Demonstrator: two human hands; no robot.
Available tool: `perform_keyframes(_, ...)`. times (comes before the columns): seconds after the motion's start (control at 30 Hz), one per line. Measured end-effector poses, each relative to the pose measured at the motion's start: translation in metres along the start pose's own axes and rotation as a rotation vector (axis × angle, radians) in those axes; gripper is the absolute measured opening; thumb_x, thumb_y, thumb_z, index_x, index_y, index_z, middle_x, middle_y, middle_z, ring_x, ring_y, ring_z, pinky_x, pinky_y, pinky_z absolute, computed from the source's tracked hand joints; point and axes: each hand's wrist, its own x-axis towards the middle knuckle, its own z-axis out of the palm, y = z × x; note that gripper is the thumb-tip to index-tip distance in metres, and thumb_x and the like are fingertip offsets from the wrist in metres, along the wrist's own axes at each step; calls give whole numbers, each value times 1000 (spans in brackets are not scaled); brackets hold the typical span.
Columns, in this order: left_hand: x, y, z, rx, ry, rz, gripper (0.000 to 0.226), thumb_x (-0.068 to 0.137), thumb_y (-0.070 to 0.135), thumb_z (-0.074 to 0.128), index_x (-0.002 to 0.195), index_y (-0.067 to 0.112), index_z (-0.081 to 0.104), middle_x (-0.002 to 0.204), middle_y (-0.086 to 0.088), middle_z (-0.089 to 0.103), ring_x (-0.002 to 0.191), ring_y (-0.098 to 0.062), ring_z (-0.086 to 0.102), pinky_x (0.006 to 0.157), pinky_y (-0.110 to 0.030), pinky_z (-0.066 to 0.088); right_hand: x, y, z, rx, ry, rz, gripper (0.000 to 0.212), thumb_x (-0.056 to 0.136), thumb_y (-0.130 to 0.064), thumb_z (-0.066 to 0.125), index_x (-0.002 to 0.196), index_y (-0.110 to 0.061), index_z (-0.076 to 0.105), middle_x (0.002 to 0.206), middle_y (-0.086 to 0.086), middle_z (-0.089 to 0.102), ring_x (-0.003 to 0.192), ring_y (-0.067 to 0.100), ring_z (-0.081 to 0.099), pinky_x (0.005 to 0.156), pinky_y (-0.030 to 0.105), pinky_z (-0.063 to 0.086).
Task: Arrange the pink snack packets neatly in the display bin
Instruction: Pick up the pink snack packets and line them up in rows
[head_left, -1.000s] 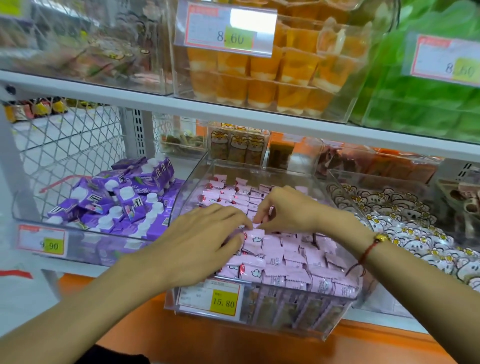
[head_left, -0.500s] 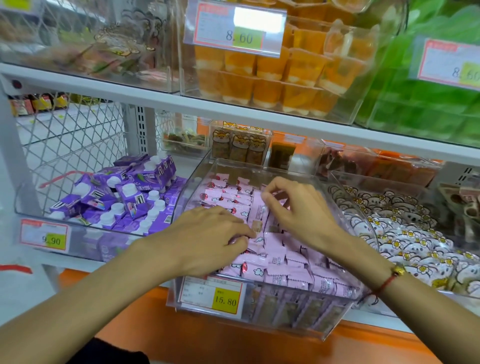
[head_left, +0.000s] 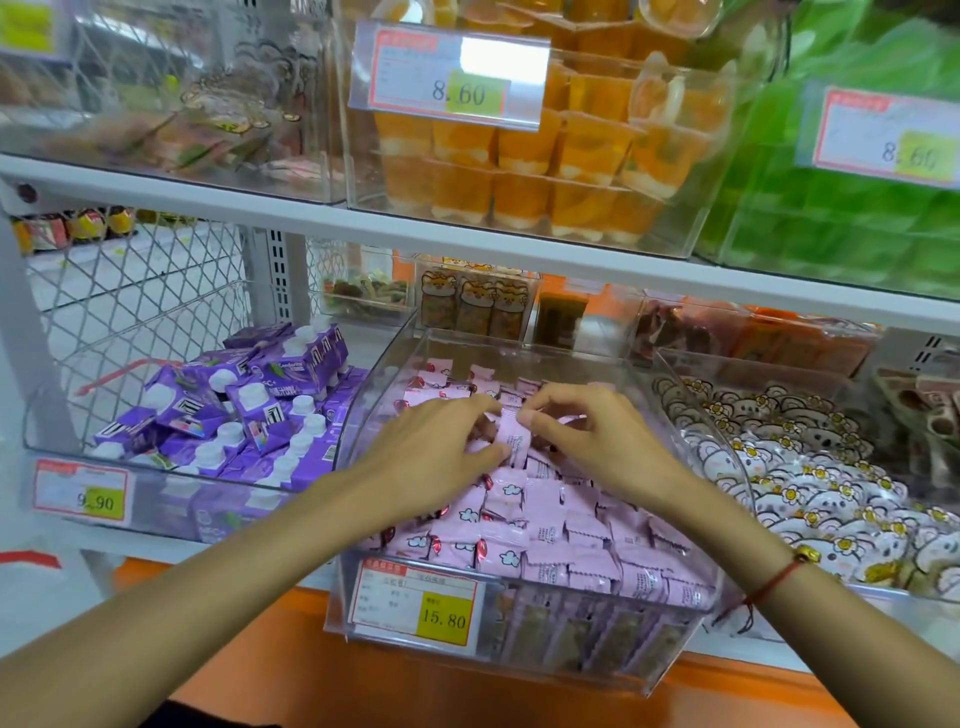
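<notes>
Head view
Display bin (head_left: 691, 431): clear plastic, on the shelf at centre, yellow 15.80 price tag (head_left: 415, 605) at its 6 o'clock front.
Pink snack packets (head_left: 545, 525): small pale pink pillow wrappers with white cloud prints and red marks, crimped ends; rows near the front, looser heap toward 12 o'clock.
Left hand (head_left: 431, 452): grip pinched on one upright pink packet (head_left: 511, 439) mid-bin.
Right hand (head_left: 592, 441): fingertips pinch the same packet from 3 o'clock.
Purple cartons (head_left: 234, 410): neighbouring bin at 9 o'clock.
</notes>
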Motion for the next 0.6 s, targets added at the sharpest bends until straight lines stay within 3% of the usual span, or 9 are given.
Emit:
perform_keyframes(0.1,4,-3,4,-30,27,6,23,90,45,58,102,25,56,96,14,63,90,-9,59,79,-36,51,-4,3,-4,-9,27,79,15,84,-27,69,98,-22,63,88,-11,66,79,8,63,74,27,52)
perform_keyframes(0.17,1,-6,6,-40,50,18,25,90,46,56,103,26,52,98,12,61,91,-10,57,79,-36,50,-10,6,-6,-156,-33,99,22,83,-28,70,102,-23,59,86,-11,63,80,11,60,73,26,49)
perform_keyframes(0.27,-2,-8,9,-76,130,39,27,92,46,51,108,25,49,99,8,60,96,-13,56,82,-38,49,-20,6,-2,-342,-192,32,20,90,-21,57,105,-22,69,95,-7,67,90,11,60,74,20,41)
perform_keyframes(0.3,-2,-7,8,-133,159,39,27,92,45,50,110,25,49,99,8,60,96,-12,58,83,-36,49,-21,5,0,-376,-211,17,24,90,-19,53,106,-21,71,99,-4,69,92,12,60,75,20,41)
perform_keyframes(0.4,-3,-3,3,-355,258,21,25,93,40,50,114,26,47,107,16,59,95,4,58,76,-9,44,-18,3,1,-429,-245,0,28,91,-16,48,106,-19,71,105,1,70,94,17,59,78,28,48)
perform_keyframes(0.43,-4,-1,-1,-440,302,12,22,94,36,52,112,25,46,108,16,59,96,7,56,76,-7,44,-17,2,0,-438,-261,0,30,91,-16,46,108,-19,70,108,2,69,96,17,57,79,30,48)
perform_keyframes(0.53,-9,2,-12,-702,455,-48,20,93,26,55,111,22,46,110,10,61,98,5,59,82,-11,48,-18,5,1,-447,-296,-8,32,94,-16,43,115,-19,67,115,1,66,101,14,52,79,27,44)
perform_keyframes(0.6,-14,4,-18,-855,536,-109,25,93,26,55,114,17,45,113,3,63,99,-4,64,88,-21,51,-20,5,2,-427,-236,-4,30,95,-19,45,118,-20,64,115,-1,65,89,9,51,73,23,38)
